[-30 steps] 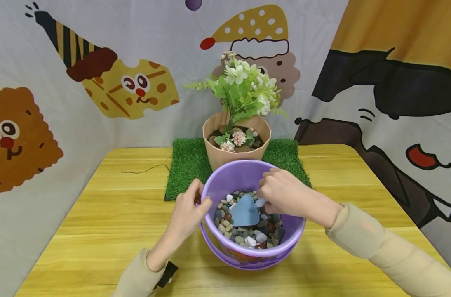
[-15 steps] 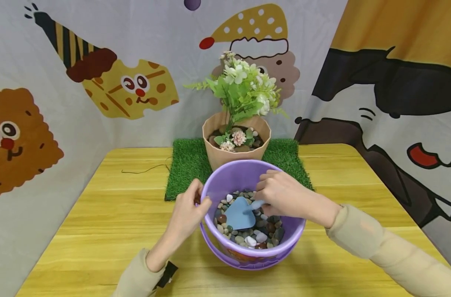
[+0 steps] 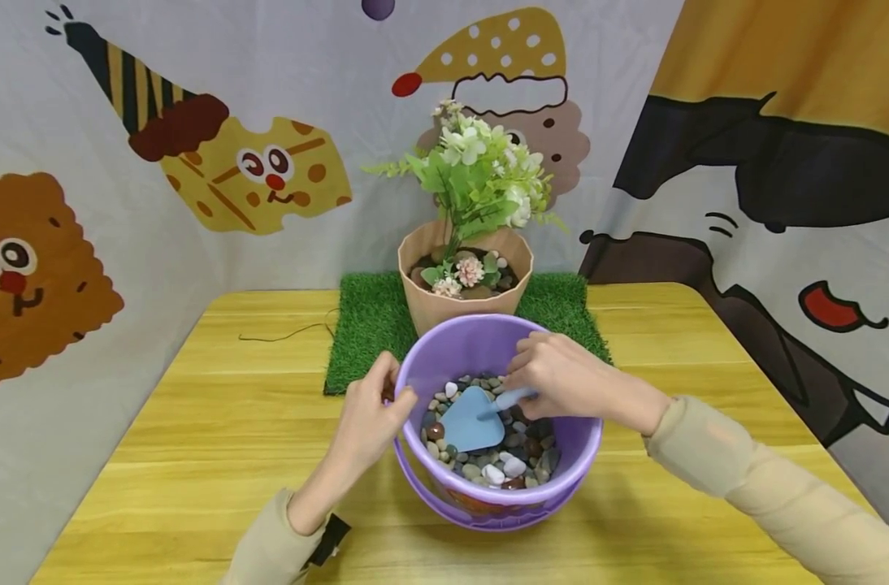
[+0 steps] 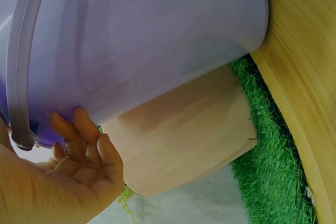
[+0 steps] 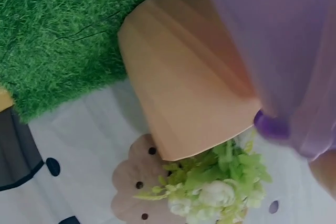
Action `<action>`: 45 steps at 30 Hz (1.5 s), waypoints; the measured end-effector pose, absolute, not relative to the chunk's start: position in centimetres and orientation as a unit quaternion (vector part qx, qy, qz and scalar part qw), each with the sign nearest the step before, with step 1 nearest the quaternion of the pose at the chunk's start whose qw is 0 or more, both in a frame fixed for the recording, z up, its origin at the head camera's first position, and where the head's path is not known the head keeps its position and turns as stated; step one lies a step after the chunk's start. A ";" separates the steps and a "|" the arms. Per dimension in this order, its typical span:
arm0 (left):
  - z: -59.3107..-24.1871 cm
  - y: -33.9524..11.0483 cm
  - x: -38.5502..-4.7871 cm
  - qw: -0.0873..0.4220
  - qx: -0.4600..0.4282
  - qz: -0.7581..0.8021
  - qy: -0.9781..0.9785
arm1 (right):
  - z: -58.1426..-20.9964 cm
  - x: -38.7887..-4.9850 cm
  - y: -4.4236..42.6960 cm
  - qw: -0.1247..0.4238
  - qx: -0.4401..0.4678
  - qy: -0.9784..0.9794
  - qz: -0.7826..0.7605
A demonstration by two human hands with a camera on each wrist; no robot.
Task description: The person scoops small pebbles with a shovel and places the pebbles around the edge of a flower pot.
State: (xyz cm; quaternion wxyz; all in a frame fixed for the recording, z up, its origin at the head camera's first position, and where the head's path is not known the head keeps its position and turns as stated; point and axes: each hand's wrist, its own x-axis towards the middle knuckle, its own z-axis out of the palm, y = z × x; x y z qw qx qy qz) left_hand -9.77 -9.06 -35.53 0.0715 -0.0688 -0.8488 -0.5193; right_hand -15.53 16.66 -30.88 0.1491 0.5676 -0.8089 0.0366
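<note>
A purple bucket (image 3: pixel 455 345) stands on the table, its bottom covered with mixed pebbles (image 3: pixel 470 471). My left hand (image 3: pixel 370 414) grips the bucket's left rim between thumb and fingers; in the left wrist view the fingertips of that hand (image 4: pixel 79 177) touch the bucket's outer wall below the rim. Inside the bucket, my right hand (image 3: pixel 561 378) holds a small light-blue toy shovel (image 3: pixel 474 421) by its handle. The shovel's blade lies over the pebbles, its back facing up. Only a sliver of the right hand shows in the right wrist view, behind the bucket.
Behind the bucket a peach flowerpot (image 3: pixel 459 307) with white and pink flowers stands on a green turf mat (image 3: pixel 371 325). The bucket's purple handle (image 3: pixel 488 520) hangs down in front. A thin dark wire (image 3: pixel 284 333) lies on the wooden table (image 3: pixel 218 439), left of the mat.
The shovel's blade has shifted left over the pebbles and turned, showing more of its handle. My right hand has barely moved. My left hand has stayed on the rim.
</note>
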 end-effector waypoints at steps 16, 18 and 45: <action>-35.3 -9.1 -9.7 0.071 -0.067 -0.516 -0.851 | -30.9 -15.8 16.6 0.151 0.581 -0.799 0.032; -35.4 -9.1 -9.7 0.072 -0.068 -0.517 -0.850 | -30.9 -15.7 16.4 0.157 0.583 -0.797 0.024; -35.5 -9.1 -9.8 0.084 -0.073 -0.512 -0.852 | -30.4 -16.8 18.0 0.094 0.576 -0.792 0.179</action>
